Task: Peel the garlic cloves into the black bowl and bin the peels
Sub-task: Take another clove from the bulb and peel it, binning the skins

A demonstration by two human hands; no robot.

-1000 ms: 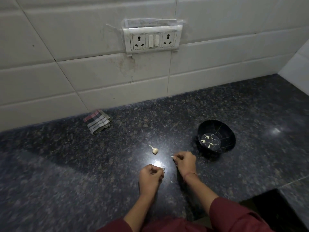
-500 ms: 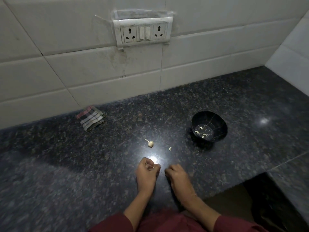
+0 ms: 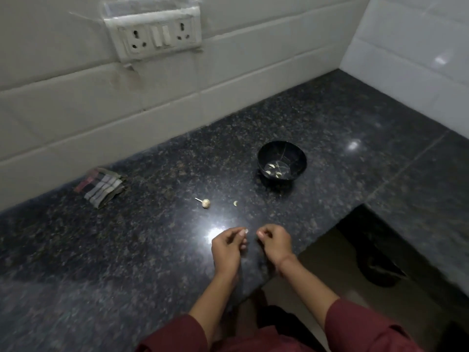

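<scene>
Only 1 view, worn on the head. Looks forward and steeply down from over the near edge of the dark speckled bench (image 3: 114,262). Faces the tiled wall (image 3: 63,102), socket plate (image 3: 154,34) at the top. Rolled, with the wall's foot climbing toward the right. Sits close above the left hand (image 3: 227,247) and right hand (image 3: 275,243), low in the middle; holds the black bowl (image 3: 266,153) farther out, right of centre.
</scene>
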